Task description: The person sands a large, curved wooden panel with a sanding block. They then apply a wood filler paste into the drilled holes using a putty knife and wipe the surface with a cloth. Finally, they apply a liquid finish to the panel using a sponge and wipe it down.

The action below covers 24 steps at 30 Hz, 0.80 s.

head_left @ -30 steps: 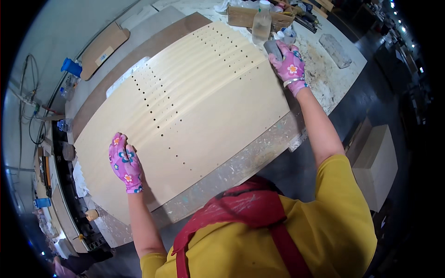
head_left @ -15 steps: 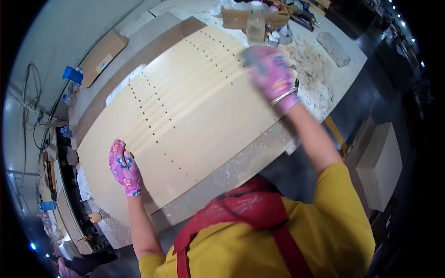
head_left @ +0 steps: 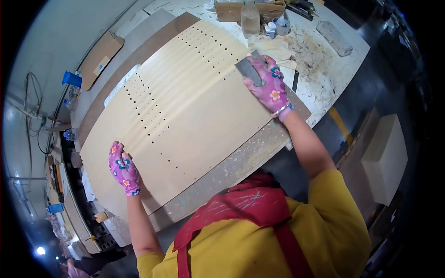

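1. Wooden board (head_left: 185, 116), pale and big, lies flat in the middle of the table (head_left: 324, 88) and has rows of small dark holes.
2. The right hand (head_left: 269, 85), in a pink flower glove, is at 1 o'clock and is closed around a flat grey scraper (head_left: 246, 70) that touches the board's edge.
3. The left hand (head_left: 123, 169), in the same kind of glove, is at 8 o'clock, open and pressed flat on the board.
4. The table top is white and messy, with brown dust and smears at 1 o'clock.
5. A clear bottle (head_left: 250, 17), small tubs (head_left: 277, 27) and a cardboard box (head_left: 232, 9) stand at 12 o'clock.
6. A blue cup (head_left: 71, 78) sits at 10 o'clock by the grey wall.
7. The floor is dark at 3 o'clock, with a pale block (head_left: 384, 157) on it.
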Available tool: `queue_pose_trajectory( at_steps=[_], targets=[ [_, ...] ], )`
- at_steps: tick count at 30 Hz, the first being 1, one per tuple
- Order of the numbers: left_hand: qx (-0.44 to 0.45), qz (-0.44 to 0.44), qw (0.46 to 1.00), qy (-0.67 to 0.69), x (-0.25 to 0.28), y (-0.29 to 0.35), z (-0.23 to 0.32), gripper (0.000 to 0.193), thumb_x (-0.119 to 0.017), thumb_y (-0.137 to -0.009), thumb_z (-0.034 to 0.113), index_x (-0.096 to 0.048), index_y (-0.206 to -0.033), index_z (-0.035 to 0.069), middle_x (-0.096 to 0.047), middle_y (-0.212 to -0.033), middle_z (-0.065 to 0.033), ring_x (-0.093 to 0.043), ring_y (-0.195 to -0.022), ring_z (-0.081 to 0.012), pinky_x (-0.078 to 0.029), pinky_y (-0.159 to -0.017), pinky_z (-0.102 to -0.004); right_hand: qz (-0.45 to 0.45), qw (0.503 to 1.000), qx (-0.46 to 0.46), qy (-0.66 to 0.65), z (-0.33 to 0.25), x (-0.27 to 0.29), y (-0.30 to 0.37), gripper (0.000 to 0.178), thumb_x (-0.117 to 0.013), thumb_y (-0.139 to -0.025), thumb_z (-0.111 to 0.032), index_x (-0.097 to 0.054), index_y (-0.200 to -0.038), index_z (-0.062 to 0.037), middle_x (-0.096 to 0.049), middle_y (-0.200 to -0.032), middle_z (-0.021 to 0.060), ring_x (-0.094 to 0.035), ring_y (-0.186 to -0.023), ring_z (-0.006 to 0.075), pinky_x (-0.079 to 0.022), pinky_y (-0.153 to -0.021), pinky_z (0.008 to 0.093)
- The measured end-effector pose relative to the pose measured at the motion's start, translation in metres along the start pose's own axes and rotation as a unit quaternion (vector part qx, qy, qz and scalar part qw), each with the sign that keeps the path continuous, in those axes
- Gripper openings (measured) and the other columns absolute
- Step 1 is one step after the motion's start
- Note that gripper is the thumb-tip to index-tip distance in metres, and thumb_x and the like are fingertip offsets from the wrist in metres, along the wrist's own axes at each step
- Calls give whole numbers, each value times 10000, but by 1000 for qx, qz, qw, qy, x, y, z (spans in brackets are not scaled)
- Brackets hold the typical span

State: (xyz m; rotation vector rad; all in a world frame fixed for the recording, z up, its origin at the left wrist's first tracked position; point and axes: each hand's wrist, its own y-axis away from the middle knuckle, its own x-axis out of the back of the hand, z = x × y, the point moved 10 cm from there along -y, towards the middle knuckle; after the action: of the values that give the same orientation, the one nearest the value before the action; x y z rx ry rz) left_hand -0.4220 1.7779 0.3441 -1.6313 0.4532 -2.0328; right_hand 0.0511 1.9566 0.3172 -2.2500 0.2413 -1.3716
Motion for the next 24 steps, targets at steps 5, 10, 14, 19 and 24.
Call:
queue_pose_trajectory(
  at_steps=[5, 10, 14, 19, 24],
  targets=[
    [-4, -4, 1000, -11, 0, 7, -7, 297, -477, -933, 134, -639, -1153, 19, -606, -1267, -165, -529, -1219, -329, -381, -1055, -425, 44, 951, -211, -221, 97, -10, -12, 624, -643, -838, -409, -482, -1401, -193, -541, -1232, 211, -558, -1125, 380, -465, -959, 427],
    [-12, 11, 1000, -15, 2, -3, 6, 291, -478, -927, 123, -645, -1142, 22, -611, -1257, -169, -541, -1202, -333, -392, -1047, -427, 52, 993, -83, -60, 25, 8, 1, 609, -619, -857, -419, -488, -1383, -141, -540, -1231, 234, -593, -1069, 397, -501, -889, 449],
    [-26, 4, 999, -21, 4, 4, 0, 293, -482, -934, 145, -645, -1141, 19, -615, -1251, -170, -553, -1183, -337, -405, -1032, -433, 33, 962, -249, -104, 134, -7, -3, 629, -610, -880, -400, -444, -1419, -122, -521, -1276, 247, -564, -1160, 363, -464, -962, 400],
    [7, 19, 1000, 12, -2, -1, -5, 293, -482, -933, 144, -646, -1141, 20, -616, -1253, -167, -558, -1179, -335, -406, -1032, -431, 34, 998, -49, 22, 30, -5, 37, 622, -580, -887, -438, -430, -1423, -160, -522, -1261, 263, -560, -1112, 407, -467, -945, 453],
    [-19, 9, 999, -25, 5, 5, -2, 295, -499, -942, 185, -655, -1131, 20, -616, -1254, -169, -559, -1177, -336, -412, -1023, -429, 35, 969, -220, -111, 99, 9, 14, 653, -591, -869, -435, -411, -1440, -173, -523, -1285, 234, -560, -1112, 394, -473, -938, 453]
  ],
)
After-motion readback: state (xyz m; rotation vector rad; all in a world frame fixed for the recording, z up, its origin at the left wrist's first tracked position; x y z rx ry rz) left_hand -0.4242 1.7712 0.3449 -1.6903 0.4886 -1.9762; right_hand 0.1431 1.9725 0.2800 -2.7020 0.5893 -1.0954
